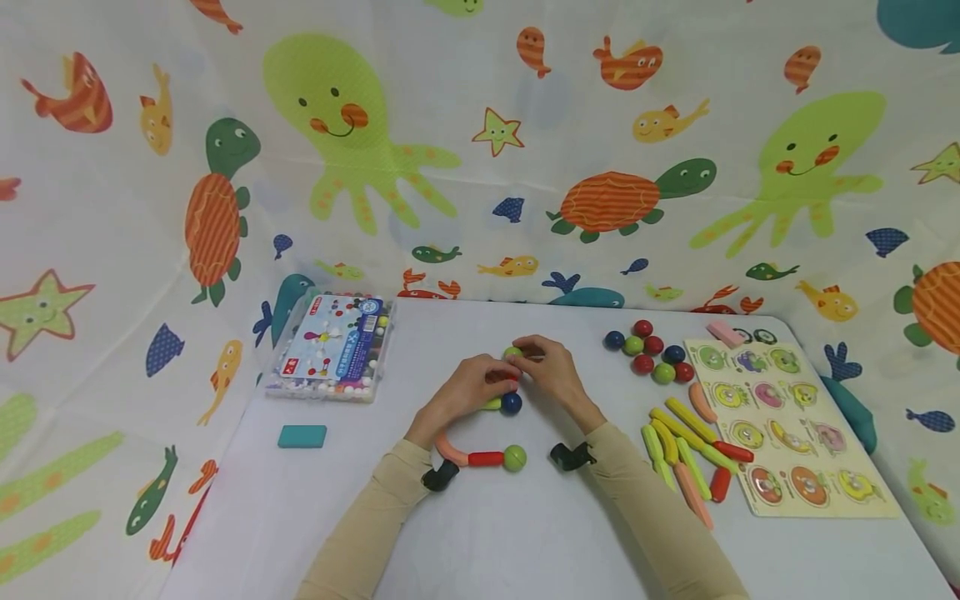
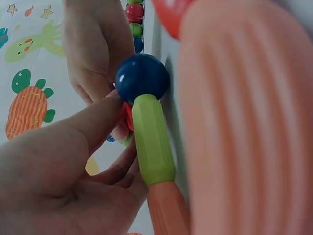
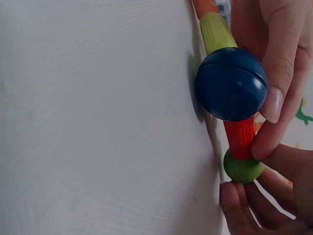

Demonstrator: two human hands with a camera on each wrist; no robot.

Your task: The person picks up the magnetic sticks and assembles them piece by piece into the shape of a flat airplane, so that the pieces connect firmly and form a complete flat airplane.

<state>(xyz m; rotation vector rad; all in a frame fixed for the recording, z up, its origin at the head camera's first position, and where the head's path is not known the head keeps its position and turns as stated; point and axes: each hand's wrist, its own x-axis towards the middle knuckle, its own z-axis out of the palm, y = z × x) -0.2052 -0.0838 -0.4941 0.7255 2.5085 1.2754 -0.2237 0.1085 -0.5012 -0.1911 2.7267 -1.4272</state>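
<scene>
No text legible: box label (image 1: 321, 340) characters, puzzle board (image 1: 832, 510) print too small.

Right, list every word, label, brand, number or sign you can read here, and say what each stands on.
None can be read with confidence.
Box cover: printed characters on its blue band and red corner labels, too small to read.
Puzzle board: tiny marks by the pictures, too small to read.
Blue ball and red stick: no lettering shows.

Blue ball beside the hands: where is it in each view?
Head: blue ball, below centre, slightly right.
Left wrist: blue ball, above centre, slightly left.
Right wrist: blue ball, right of centre, upper half.
Shared landmark: the light green stick touching it.
</scene>
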